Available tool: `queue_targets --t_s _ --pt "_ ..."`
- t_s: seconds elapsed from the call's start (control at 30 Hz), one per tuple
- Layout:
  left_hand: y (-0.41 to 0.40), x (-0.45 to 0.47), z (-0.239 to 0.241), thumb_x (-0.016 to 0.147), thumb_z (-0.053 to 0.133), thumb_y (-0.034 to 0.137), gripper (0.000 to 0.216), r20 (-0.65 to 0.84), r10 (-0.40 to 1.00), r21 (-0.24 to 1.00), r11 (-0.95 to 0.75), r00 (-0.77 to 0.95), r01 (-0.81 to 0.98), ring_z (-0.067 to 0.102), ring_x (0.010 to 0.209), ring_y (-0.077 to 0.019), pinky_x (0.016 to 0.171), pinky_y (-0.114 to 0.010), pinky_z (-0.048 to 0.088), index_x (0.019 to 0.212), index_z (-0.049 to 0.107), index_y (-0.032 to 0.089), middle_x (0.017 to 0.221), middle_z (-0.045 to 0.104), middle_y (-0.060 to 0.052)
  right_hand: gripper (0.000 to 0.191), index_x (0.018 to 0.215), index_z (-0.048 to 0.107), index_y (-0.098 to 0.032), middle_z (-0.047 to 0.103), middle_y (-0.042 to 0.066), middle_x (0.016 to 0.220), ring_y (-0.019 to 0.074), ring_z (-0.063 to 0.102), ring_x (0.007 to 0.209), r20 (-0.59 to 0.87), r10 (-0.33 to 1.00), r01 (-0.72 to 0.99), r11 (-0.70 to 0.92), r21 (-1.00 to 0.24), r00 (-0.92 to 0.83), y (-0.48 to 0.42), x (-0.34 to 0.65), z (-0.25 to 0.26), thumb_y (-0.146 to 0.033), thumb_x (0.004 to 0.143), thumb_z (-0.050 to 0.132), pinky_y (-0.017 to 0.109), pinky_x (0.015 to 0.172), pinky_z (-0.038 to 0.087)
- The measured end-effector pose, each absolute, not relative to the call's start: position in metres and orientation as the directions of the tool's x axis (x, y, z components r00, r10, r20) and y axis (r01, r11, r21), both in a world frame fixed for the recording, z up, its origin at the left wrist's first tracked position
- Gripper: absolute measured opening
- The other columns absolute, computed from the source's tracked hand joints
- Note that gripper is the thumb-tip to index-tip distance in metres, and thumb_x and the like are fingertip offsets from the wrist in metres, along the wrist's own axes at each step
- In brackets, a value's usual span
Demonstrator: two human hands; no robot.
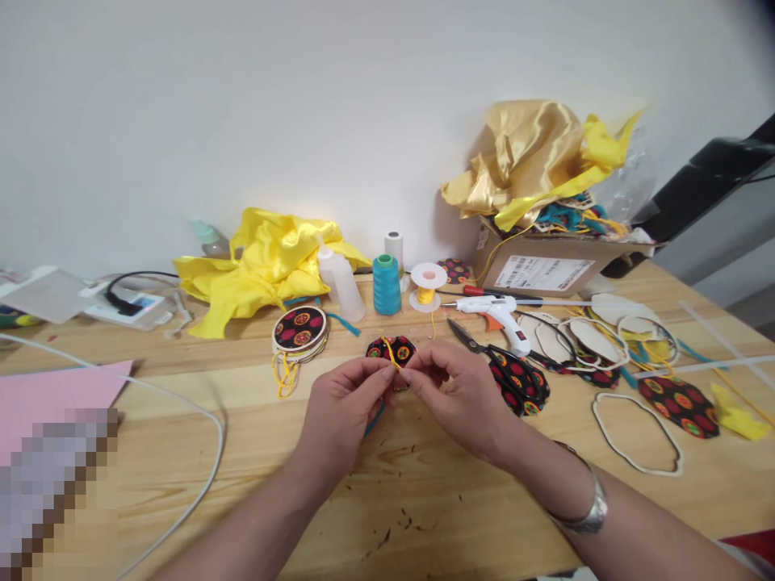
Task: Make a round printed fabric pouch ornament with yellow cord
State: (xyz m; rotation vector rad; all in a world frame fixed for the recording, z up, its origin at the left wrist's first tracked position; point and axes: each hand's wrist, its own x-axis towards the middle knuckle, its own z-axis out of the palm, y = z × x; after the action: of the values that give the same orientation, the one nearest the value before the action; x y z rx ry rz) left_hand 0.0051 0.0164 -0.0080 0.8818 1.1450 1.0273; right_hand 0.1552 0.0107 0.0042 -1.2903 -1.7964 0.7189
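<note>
Both my hands meet at the middle of the wooden table (424,500). My left hand (345,403) and my right hand (454,391) pinch a small black patterned fabric piece (391,351) with a thin yellow cord (392,355) looped over it. The fingers of both hands are closed on the piece and cord. A teal strip shows under my left hand. A yellow cord spool (427,286) stands just behind, its cord running down toward the piece. My right wrist wears a silver bangle (590,508).
A glue gun (500,315), scissors (502,363), teal thread cone (386,284), glue bottle (345,286), round patterned discs (299,329), yellow satin (260,262), a cardboard box (545,270) with gold fabric, oval cutouts (635,432) at right, pink paper (48,395) and a white cable (206,452) at left.
</note>
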Motion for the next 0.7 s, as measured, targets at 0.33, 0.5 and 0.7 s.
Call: queue_targets --t_s 0.33,0.5,0.7 --pt "0.016 0.008 -0.007 0.061 0.073 0.021 0.010 -0.376 0.923 0.863 0.382 0.085 -0.330 0.052 0.050 -0.0060 0.046 -0.015 0.036 0.067 0.070 0.014 0.057 0.065 -0.001 0.015 0.080 0.059 -0.014 0.056 0.005 0.072 0.0176 0.048 0.069 0.539 0.676 0.776 0.628 -0.066 -0.502 0.005 0.155 -0.007 -0.013 0.084 0.045 0.033 0.062 0.034" --pt "0.017 0.009 -0.009 0.059 0.074 0.020 0.013 -0.422 0.900 0.824 0.432 0.111 -0.368 0.051 0.050 -0.0069 0.047 -0.017 0.038 0.068 0.069 0.012 0.057 0.063 -0.001 0.019 0.088 0.059 -0.011 0.055 0.006 0.072 0.0182 0.047 0.068 0.513 0.582 0.726 0.677 0.123 -0.630 0.001 0.156 0.001 -0.011 0.086 0.040 0.035 0.060 0.032" --pt "0.018 0.007 -0.010 0.064 0.072 0.022 0.013 -0.405 0.897 0.825 0.441 0.175 -0.352 0.050 0.052 -0.0068 0.049 -0.017 0.038 0.068 0.067 0.011 0.057 0.060 0.000 0.021 0.088 0.060 -0.011 0.055 0.005 0.072 0.0177 0.047 0.068 0.492 0.568 0.689 0.718 0.095 -0.660 0.002 0.156 0.003 -0.012 0.087 0.039 0.035 0.062 0.035"
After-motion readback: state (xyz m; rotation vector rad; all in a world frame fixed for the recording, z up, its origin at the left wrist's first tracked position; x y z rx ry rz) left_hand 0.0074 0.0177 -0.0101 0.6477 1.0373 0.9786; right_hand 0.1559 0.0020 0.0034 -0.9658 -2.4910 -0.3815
